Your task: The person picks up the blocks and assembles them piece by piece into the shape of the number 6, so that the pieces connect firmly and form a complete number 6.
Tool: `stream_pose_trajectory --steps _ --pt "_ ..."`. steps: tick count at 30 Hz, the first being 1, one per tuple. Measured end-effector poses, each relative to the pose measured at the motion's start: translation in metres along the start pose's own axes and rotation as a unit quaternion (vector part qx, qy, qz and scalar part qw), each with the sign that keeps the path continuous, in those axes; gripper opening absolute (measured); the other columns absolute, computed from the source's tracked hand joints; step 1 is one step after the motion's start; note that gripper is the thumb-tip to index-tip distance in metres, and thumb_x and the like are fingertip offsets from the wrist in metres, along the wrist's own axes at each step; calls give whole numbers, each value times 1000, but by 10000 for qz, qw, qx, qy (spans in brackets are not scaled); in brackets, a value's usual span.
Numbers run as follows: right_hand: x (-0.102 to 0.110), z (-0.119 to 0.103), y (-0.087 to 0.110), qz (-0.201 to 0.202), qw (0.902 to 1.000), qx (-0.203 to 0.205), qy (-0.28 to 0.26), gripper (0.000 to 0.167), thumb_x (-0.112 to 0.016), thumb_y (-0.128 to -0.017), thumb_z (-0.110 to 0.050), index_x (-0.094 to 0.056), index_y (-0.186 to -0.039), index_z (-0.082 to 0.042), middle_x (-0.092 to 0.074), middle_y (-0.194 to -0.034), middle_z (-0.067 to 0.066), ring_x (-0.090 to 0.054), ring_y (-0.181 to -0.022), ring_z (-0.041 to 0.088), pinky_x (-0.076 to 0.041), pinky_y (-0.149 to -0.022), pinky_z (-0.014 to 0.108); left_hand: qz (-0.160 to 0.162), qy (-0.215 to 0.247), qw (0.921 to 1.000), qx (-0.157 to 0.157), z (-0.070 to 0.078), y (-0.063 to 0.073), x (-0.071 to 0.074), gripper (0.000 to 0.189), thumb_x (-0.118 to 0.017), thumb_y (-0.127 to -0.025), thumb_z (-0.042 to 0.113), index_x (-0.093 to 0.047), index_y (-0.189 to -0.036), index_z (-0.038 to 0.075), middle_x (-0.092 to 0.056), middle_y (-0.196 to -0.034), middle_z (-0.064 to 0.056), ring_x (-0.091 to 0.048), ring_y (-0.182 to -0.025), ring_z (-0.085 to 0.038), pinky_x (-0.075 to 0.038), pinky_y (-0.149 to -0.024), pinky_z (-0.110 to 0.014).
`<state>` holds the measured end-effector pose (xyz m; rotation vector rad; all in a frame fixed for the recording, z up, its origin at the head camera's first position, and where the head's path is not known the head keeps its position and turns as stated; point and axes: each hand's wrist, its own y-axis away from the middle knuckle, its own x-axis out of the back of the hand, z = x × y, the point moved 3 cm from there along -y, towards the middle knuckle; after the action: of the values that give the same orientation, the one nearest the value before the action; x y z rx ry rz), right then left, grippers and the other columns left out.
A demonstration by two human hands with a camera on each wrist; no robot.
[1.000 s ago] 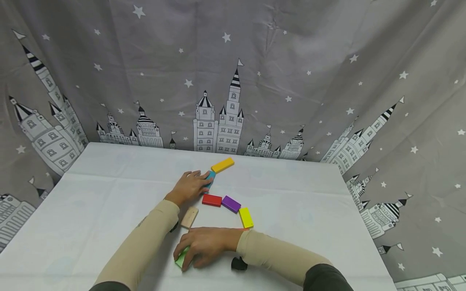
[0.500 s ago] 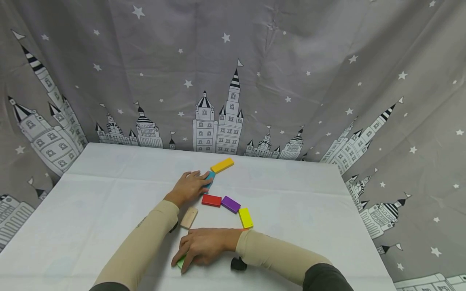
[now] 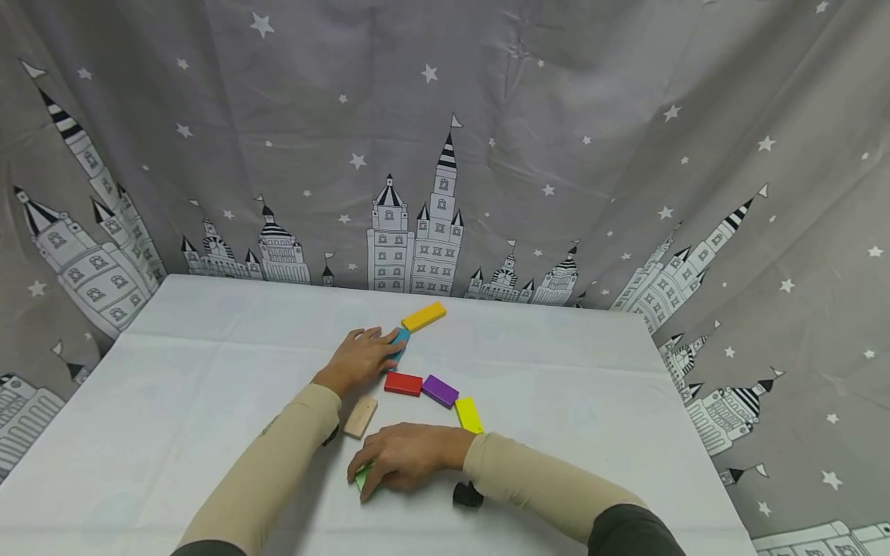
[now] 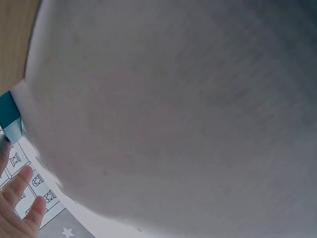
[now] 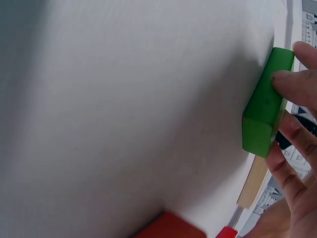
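My left hand (image 3: 358, 361) holds a blue wooden block (image 3: 399, 342) on the white table, its fingers partly covering the block. In the left wrist view only some fingertips and one end of the blue block appear, at the left edge. A light green block (image 3: 362, 476) is pinched between the thumb and fingers of my right hand (image 3: 412, 457), low over the near part of the table. The right wrist view shows this green block (image 5: 265, 101) from its side, with fingers on both faces. A plain wood block (image 3: 361, 417) lies just beyond the right hand.
Red (image 3: 403, 384), purple (image 3: 440, 391) and yellow (image 3: 469, 415) blocks form a curve. An orange-yellow block (image 3: 424, 316) lies beyond the blue one. A red-orange block (image 5: 171, 228) shows in the right wrist view. The grey castle-print cloth (image 3: 521, 154) stands behind the table.
My right hand first shifts slightly left and nearer with the green block, then moves right and away from me with it. The left hand stays at the blue block.
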<state>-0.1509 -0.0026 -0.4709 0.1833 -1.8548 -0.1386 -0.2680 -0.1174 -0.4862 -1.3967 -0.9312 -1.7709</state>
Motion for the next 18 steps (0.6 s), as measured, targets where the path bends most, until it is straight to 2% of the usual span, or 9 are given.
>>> stream_pose_trajectory --steps 10,18 --pt "2 10 13 124 9994 -301 -104 29 -65 -92 -16 -71 -117 -27 -58 -130 -9 -48 -115 2 -31 -98 6 -9 32 10000 38 -2 -3 -4 54 -53 -97 39 -43 -146 19 -34 -154 -7 -32 -138 -40 -22 -112 -60" --pt "4 16 19 157 9964 -751 -349 29 -69 -90 -18 -71 -117 -29 -58 -126 -12 -49 -116 0 -32 -99 8 99 68 9999 -21 0 -1 -3 53 -54 -97 38 -45 -145 18 -36 -152 -8 -34 -137 -41 -25 -110 -61"
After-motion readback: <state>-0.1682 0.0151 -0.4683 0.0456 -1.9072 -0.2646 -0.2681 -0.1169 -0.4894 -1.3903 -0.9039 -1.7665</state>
